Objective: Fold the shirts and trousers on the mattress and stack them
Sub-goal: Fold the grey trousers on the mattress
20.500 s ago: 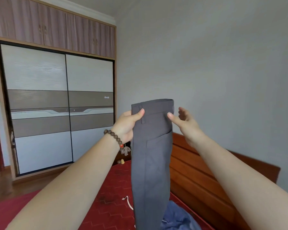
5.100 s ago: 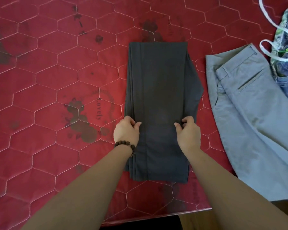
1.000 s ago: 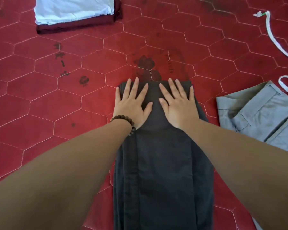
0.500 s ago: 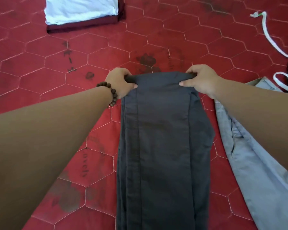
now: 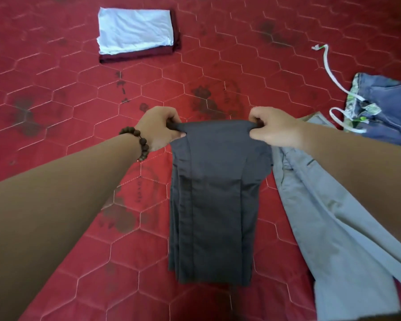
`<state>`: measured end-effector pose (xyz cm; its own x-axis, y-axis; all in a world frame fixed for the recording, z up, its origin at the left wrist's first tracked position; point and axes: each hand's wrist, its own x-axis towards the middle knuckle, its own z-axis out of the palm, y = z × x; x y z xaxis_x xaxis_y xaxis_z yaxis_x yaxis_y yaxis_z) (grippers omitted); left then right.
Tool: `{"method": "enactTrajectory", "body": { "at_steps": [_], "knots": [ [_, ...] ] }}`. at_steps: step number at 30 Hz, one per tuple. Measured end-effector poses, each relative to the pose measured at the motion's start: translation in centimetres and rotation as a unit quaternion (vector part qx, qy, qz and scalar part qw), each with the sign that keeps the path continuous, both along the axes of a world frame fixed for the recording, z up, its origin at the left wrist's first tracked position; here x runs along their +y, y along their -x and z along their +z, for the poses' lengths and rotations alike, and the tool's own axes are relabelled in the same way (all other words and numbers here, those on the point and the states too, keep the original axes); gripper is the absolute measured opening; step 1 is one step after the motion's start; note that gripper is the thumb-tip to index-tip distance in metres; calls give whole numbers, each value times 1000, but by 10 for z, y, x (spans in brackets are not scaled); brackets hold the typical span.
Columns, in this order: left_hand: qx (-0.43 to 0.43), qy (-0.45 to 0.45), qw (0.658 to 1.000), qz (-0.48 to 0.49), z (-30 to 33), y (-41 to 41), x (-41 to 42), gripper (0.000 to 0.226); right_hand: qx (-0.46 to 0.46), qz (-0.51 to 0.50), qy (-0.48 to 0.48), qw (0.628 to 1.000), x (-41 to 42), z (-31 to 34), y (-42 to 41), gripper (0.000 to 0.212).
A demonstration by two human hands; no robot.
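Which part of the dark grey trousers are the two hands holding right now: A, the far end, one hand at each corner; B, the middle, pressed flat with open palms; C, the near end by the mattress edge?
A: the left hand and right hand each pinch a far corner of the dark grey trousers.

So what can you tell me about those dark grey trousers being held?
The dark grey trousers look like smooth woven cloth, folded lengthwise into a long narrow strip on the red mattress. The left hand and right hand pinch the far corners, lifting that end slightly. Light grey trousers lie alongside on the right.
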<state>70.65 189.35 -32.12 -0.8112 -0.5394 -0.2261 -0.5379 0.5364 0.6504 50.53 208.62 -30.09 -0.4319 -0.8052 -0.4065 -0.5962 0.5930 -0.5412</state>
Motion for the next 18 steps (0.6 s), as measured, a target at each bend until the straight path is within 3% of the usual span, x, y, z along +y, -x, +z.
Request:
{"method": "enactTrajectory", "body": {
  "at_steps": [2,5,8,10,14,18],
  "knots": [
    [-8,-7,1000,-28,11,-19,19,21,21,24,14,999,20,11,-22,17],
    [-19,-3,997,-79,21,-46,46,25,20,58,34,998,52,18,-53,40],
    [-38,56,986,-150,19,-74,72,27,90,85,69,990,85,9,-84,11],
    [-55,93,974,-200,9,-95,92,40,117,93,51,987,103,-4,-104,11],
    [-75,123,957,-251,-28,-140,134,54,148,154,-2,977,140,-44,-148,47],
    [-49,124,950,-284,-71,-178,169,54,173,201,-18,964,180,-89,-196,58]
  ]
}}
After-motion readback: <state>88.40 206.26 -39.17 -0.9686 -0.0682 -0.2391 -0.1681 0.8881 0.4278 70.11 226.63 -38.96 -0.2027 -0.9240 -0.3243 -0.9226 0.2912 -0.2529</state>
